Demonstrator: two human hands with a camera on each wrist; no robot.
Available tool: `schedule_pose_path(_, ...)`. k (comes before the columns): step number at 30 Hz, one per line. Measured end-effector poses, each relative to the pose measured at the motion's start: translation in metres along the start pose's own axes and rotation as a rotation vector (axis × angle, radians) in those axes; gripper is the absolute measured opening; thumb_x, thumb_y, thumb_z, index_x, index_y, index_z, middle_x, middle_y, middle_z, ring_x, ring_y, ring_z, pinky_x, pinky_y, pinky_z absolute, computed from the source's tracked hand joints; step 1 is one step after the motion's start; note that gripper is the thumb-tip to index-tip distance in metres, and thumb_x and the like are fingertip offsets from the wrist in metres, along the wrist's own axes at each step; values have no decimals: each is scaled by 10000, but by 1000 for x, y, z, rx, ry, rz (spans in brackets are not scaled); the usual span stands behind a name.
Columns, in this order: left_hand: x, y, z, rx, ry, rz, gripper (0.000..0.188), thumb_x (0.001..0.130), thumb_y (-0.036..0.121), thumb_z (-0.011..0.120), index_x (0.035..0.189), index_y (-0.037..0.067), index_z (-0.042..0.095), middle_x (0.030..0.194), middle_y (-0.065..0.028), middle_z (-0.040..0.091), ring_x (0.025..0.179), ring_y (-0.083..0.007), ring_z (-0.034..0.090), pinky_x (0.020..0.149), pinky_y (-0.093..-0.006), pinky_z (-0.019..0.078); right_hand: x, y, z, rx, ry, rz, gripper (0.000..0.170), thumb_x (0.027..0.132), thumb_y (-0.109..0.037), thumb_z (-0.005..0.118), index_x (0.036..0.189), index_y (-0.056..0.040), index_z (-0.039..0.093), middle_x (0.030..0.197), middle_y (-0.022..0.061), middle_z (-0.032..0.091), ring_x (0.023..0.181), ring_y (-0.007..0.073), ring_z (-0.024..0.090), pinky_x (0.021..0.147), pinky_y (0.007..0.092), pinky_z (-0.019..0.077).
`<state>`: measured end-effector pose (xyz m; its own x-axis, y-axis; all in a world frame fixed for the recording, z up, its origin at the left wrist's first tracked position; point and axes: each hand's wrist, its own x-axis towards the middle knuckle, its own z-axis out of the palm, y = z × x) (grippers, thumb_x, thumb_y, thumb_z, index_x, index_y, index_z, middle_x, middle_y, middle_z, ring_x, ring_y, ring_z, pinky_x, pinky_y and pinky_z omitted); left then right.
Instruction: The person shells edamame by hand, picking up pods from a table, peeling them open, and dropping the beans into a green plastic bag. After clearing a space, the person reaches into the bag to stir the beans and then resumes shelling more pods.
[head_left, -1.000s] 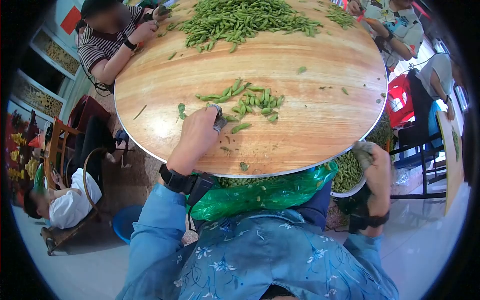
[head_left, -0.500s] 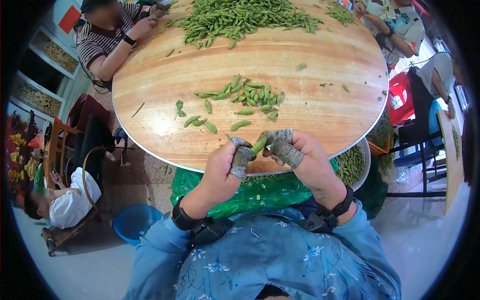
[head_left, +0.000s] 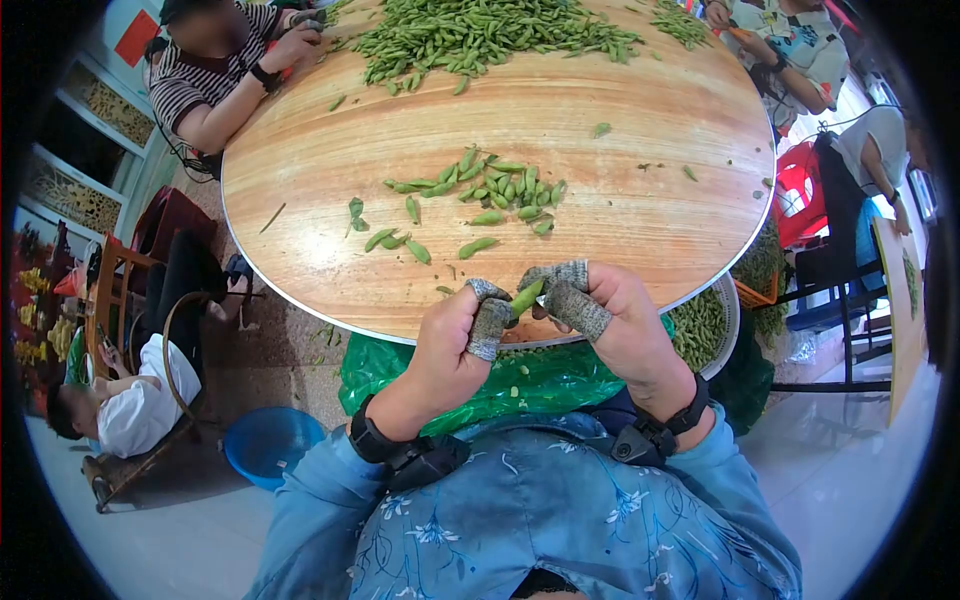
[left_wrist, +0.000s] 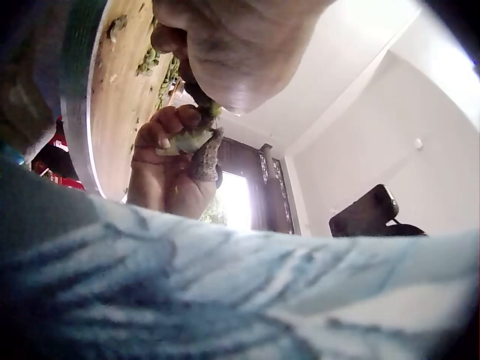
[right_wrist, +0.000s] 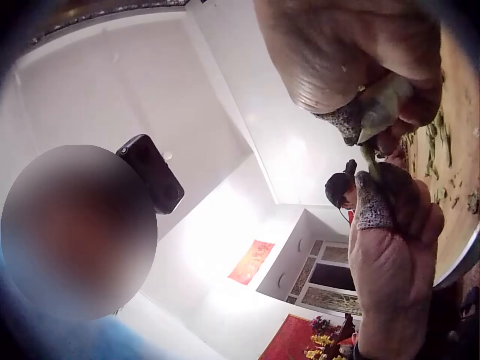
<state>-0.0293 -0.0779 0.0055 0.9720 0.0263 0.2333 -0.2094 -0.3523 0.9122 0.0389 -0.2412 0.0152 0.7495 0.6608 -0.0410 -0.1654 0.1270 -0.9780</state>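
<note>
A green pod (head_left: 527, 297) is held between both hands just over the table's near edge. My left hand (head_left: 452, 335) pinches its left end with a grey-covered thumb and finger. The right hand (head_left: 620, 318) pinches the other end, its thumb and finger also in grey covers. In the right wrist view, the left hand (right_wrist: 394, 262) and right hand (right_wrist: 360, 60) meet at the pod (right_wrist: 371, 159); something pale lies in the right palm. Loose pods (head_left: 478, 247) are scattered on the table beyond the hands.
A large pod heap (head_left: 470, 40) covers the far side of the round table (head_left: 330, 180). Green plastic (head_left: 520, 385) hangs below the near edge. A basket of pods (head_left: 700, 335) stands at the right, a blue basin (head_left: 268, 447) at the left. Other people sit around.
From one second ago, the left hand has drawn back from the pods and the right hand has come up from beside the basket. Both now grip one pod; over the last half second they barely moved.
</note>
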Motion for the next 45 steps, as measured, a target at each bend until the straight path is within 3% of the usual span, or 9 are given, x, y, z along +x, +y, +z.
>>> schedule_pose_path(13, 0, -1, 3, -11, -47, -43, 69, 775, 30, 487, 827, -16, 486, 665, -105, 518, 604, -198, 522, 555, -293, 412, 4, 13, -2, -172, 73, -62, 121, 811, -21, 499, 911, 12, 559, 851, 15, 576, 782, 80, 517, 718, 216, 415)
schedule_pose_path(15, 1, 2, 4, 509, -3, 192, 99, 773, 58, 518, 834, -13, 487, 683, -135, 534, 625, -250, 545, 545, -315, 418, 4, 11, -1, -168, 58, -41, 120, 808, -30, 511, 909, 11, 560, 850, 17, 579, 782, 82, 519, 719, 218, 416)
schedule_pose_path(19, -1, -10, 5, 523, -24, 216, 131, 763, 77, 542, 848, -7, 487, 701, -159, 542, 648, -297, 552, 538, -331, 422, 4, 15, -1, -111, 29, -10, 126, 799, -56, 543, 904, 9, 565, 853, 23, 586, 787, 87, 529, 724, 224, 420)
schedule_pose_path(25, -7, -14, 11, -168, -50, -95, 98, 819, 109, 492, 871, 26, 494, 635, -51, 482, 574, -136, 490, 477, -272, 386, 5, 24, -1, 19, -22, -177, 142, 807, -34, 533, 936, 24, 540, 856, 35, 572, 799, 88, 523, 711, 225, 436)
schedule_pose_path(27, -7, -12, 14, -532, -13, -263, 210, 860, 260, 464, 826, 52, 470, 600, 7, 410, 483, -93, 375, 422, -217, 294, 7, 28, 0, 9, -28, -196, 141, 802, -20, 533, 935, 25, 540, 860, 34, 568, 804, 89, 521, 717, 225, 435)
schedule_pose_path(36, -5, -19, 12, -1118, 32, -674, 275, 863, 332, 429, 812, 68, 491, 581, -5, 393, 461, -86, 314, 391, -215, 241, 12, 39, -3, 67, -68, -205, 119, 792, 3, 534, 908, 26, 544, 843, 31, 567, 790, 88, 518, 704, 225, 433)
schedule_pose_path(40, -2, -20, 9, -997, -77, -599, 252, 843, 318, 481, 809, 69, 490, 599, 5, 416, 477, -66, 334, 399, -196, 244, 9, 28, 0, -107, 19, -98, 96, 778, -9, 553, 867, 30, 554, 792, 32, 575, 749, 85, 519, 663, 225, 435)
schedule_pose_path(42, -1, -26, 19, -396, -15, -94, 217, 825, 284, 530, 811, 71, 490, 611, 22, 434, 491, -42, 350, 409, -179, 250, 7, 21, 2, -195, 8, -116, 96, 774, -14, 560, 859, 31, 556, 781, 32, 579, 736, 85, 523, 656, 226, 438)
schedule_pose_path(45, -2, -20, 5, -497, -186, -280, 189, 820, 254, 546, 818, 74, 489, 611, 37, 437, 493, -30, 352, 417, -172, 255, 6, 15, -2, -265, -48, -118, 102, 763, -19, 572, 851, 32, 559, 768, 37, 586, 719, 86, 528, 645, 228, 441)
